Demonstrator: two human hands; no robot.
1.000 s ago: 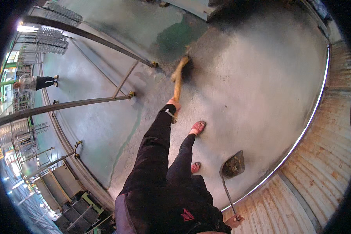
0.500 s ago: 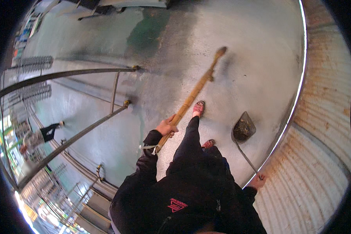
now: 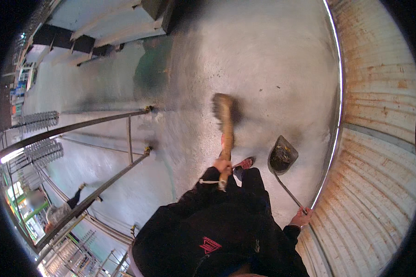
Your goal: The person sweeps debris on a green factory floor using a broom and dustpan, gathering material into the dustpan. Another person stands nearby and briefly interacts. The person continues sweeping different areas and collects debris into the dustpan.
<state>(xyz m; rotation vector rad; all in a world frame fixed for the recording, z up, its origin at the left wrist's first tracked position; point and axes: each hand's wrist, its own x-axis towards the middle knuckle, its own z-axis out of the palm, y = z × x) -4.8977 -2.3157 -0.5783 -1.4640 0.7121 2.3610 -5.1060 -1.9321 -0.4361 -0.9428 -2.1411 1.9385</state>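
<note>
On concrete floor point(image 3: 272, 60), left hand point(image 3: 222, 165) grips broom point(image 3: 224, 121), right hand point(image 3: 302, 217) clasps dustpan point(image 3: 282, 154); wide sweep could scatter dirt past pan.

The person stands on a grey concrete floor point(image 3: 272, 60), dressed in black, one red shoe point(image 3: 245, 163) showing below. The left hand point(image 3: 222, 166) grips the wooden handle of a broom point(image 3: 226, 134), whose blurred head rests on the floor ahead of the feet. The right hand point(image 3: 302, 217) holds the thin metal rod of a dustpan point(image 3: 282, 156); the pan sits on the floor just right of the shoe, dark debris inside. A rusty corrugated wall point(image 3: 379, 138) curves along the right. To the left, metal rails point(image 3: 78, 125) stand bolted to the floor, and another person point(image 3: 76, 199) walks farther off.
</note>
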